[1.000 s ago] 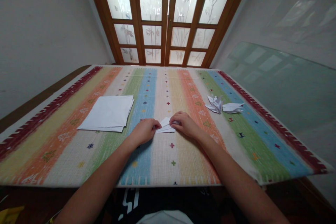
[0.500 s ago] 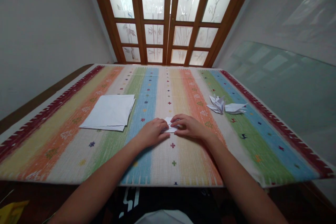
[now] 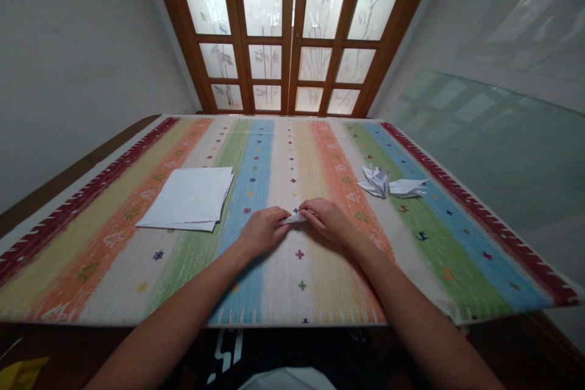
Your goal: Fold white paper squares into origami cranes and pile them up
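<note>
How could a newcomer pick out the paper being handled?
On the striped tablecloth, near its middle, the left hand and right hand almost meet. Between them is a narrow folded white paper; it alone is held, unlike the flat paper stack and folded paper pieces.

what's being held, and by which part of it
A small folded white paper, pinched at both ends: left end by the left hand, right end by the right hand.

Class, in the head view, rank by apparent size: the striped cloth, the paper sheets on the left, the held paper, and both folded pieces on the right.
1. Striped cloth
2. Paper sheets
3. Left folded piece and right folded piece: too alike to rank
4. Held paper, by its visible part
</note>
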Motion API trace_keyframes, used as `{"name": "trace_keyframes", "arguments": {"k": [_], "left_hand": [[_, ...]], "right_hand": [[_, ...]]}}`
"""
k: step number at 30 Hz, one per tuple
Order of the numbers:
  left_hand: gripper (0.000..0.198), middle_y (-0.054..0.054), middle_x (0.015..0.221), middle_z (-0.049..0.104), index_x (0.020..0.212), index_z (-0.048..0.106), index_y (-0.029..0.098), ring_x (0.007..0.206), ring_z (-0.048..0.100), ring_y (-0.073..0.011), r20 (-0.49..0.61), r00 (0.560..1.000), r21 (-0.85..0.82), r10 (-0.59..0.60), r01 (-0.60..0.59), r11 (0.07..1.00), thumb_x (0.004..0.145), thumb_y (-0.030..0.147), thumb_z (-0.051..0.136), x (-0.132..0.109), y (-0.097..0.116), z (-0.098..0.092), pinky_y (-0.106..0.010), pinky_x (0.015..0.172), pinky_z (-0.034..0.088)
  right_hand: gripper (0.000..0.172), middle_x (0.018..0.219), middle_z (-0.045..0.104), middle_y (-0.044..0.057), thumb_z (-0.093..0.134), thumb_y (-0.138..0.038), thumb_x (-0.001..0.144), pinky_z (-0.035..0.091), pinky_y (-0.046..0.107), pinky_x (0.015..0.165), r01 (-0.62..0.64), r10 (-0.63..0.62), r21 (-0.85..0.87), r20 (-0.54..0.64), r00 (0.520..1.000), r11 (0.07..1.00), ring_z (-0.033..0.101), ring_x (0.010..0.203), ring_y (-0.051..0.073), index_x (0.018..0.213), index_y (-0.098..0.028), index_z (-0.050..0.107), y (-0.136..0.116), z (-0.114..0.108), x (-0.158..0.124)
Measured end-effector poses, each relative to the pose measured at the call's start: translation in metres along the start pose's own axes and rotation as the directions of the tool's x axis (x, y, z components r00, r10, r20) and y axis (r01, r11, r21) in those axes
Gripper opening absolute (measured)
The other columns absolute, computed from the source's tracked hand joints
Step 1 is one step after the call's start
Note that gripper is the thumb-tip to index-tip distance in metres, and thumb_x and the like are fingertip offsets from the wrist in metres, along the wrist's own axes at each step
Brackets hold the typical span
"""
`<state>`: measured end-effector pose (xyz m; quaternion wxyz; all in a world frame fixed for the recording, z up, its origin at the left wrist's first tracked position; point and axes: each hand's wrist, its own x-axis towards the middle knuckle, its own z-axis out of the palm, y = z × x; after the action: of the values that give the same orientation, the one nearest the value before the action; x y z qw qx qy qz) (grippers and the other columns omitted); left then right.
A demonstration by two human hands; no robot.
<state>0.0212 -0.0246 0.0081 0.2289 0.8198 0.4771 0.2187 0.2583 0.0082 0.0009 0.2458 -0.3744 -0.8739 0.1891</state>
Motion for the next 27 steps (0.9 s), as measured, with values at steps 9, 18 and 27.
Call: {"name": "trace_keyframes", "arguments": {"k": [9, 18, 27], "left_hand": [[0.022, -0.004, 0.084, 0.08, 0.093, 0.084, 0.014, 0.075, 0.07, -0.0192, 0.112, 0.984, -0.368, -0.14, 0.172, 0.914, 0.082, 0.027, 0.069, 0.002, 0.003, -0.015, -0.028, 0.07, 0.049], [0.018, -0.005, 0.079, 0.078, 0.091, 0.082, 0.014, 0.071, 0.065, -0.0191, 0.116, 0.984, -0.113, -0.139, 0.152, 0.982, 0.084, 0.025, 0.07, 0.003, -0.001, -0.008, -0.03, 0.068, 0.043], [0.04, -0.01, 0.118, 0.073, 0.122, 0.071, 0.02, 0.109, 0.067, -0.0268, -0.017, 0.999, 0.076, -0.045, 0.046, 0.996, 0.083, 0.022, 0.081, -0.002, -0.001, -0.008, -0.039, 0.098, 0.052]], "right_hand": [[0.03, 0.1, 0.08, 0.007, 0.068, -0.041, 0.096, 0.053, 0.03, 0.076, -0.11, 0.077, 0.328, 0.112, 0.991, 0.938, 0.072, 0.088, 0.021, 0.113, -0.019, 0.077, -0.003, -0.018, -0.007], [0.019, 0.09, 0.068, 0.005, 0.063, -0.03, 0.099, 0.045, 0.029, 0.073, -0.092, 0.069, 0.17, 0.135, 0.988, 0.981, 0.06, 0.081, 0.018, 0.089, -0.017, 0.073, 0.003, 0.001, 0.0], [0.017, 0.1, 0.065, 0.007, 0.079, -0.02, 0.091, 0.048, 0.033, 0.085, -0.097, 0.097, 0.021, 0.015, 0.995, 0.995, 0.061, 0.095, 0.022, 0.106, -0.019, 0.07, 0.001, 0.01, 0.002]]}}
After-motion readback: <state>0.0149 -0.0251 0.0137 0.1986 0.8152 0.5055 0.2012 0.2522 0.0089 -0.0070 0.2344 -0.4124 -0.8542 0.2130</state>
